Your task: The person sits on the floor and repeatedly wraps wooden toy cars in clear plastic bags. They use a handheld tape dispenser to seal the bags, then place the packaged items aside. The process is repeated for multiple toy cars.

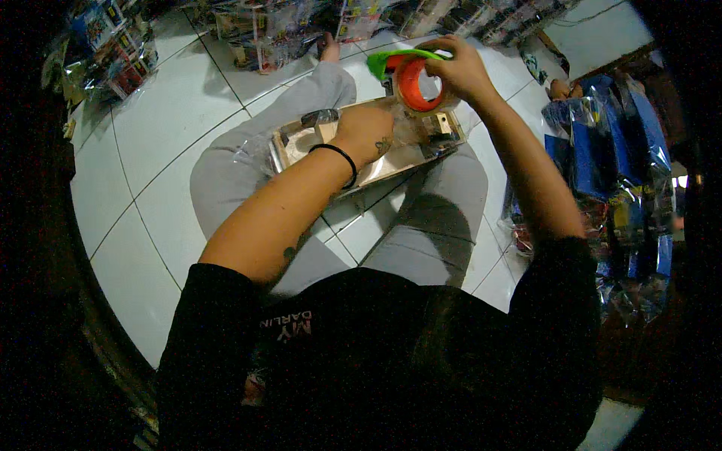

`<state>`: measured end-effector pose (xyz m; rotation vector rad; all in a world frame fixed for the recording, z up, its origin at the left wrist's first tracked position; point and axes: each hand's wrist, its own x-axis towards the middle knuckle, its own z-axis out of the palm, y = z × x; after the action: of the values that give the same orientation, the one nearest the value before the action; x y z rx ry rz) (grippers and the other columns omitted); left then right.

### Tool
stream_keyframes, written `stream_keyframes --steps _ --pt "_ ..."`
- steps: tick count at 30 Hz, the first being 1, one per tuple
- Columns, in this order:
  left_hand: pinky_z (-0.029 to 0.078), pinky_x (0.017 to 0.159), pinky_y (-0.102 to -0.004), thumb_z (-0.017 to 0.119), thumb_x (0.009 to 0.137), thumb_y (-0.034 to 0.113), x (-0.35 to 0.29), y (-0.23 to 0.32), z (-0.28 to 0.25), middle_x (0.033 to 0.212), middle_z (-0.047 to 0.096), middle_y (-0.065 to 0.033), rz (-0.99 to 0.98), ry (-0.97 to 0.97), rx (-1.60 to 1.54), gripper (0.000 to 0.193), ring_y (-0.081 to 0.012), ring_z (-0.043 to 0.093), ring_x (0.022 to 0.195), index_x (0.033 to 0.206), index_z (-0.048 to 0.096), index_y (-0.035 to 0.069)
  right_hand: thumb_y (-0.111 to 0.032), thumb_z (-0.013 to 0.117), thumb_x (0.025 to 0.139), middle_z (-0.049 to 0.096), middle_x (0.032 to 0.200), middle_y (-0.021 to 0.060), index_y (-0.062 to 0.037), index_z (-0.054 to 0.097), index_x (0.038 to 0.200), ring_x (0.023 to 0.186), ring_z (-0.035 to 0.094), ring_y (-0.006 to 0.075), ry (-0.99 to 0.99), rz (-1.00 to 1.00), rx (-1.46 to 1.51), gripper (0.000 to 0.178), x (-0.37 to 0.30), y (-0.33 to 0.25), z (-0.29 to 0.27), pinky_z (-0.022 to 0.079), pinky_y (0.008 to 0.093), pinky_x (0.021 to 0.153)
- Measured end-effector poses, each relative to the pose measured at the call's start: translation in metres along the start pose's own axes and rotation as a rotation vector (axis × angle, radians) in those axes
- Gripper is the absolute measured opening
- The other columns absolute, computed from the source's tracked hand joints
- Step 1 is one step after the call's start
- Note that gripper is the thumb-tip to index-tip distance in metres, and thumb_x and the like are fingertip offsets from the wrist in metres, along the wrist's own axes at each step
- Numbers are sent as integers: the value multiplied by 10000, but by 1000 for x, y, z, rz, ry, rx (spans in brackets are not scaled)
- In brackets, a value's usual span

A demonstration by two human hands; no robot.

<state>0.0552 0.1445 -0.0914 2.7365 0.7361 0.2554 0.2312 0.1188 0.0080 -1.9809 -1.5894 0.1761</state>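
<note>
My right hand is closed round the green handle of a tape dispenser, raised over the far right end of the box. The dispenser carries a roll of clear tape with an orange core. Across my crossed legs lies a long, shallow, pale box, tilted, with clear plastic about it. My left hand rests on the middle of the box, fingers curled; its fingertips, and anything in them, are hidden. Inside the box's left end, beside that hand, are a dark piece and a light wooden-looking block.
Plastic-wrapped colourful packages line the far side of the white tiled floor. Another wrapped bundle stands at the far left. To my right are stacked blue packages in clear plastic. My grey-trousered legs frame the box.
</note>
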Motion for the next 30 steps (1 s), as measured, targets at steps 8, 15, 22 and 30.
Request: stream_keyframes --steps 8,15,22,30 --pt "522 628 -453 546 714 169 5 -9 4 810 658 -193 45 -66 -41 200 -352 646 723 769 677 29 -169 638 673 677 802 113 -70 700 843 736 652 260 -728 -527 -791 207 85 -1 28 510 355 667" --pt "531 638 -445 554 716 168 7 -15 8 804 663 -187 79 -20 -73 188 -341 654 726 748 684 37 -358 632 760 646 819 211 19 646 826 703 623 324 -623 -366 -886 383 59 -37 18 506 398 677" --pt "526 691 -406 547 764 157 9 -16 4 879 678 -153 79 -100 1 208 -292 663 813 852 708 60 -83 689 636 572 968 160 -52 638 1071 895 607 300 26 16 -157 439 -163 -25 -9 487 338 811" --pt "509 699 -443 501 773 167 27 -60 -5 862 651 -218 -46 -14 -231 245 -368 640 804 824 666 -7 -47 701 578 555 973 122 -60 643 1053 933 572 268 -217 385 47 478 -306 -39 4 460 320 824"
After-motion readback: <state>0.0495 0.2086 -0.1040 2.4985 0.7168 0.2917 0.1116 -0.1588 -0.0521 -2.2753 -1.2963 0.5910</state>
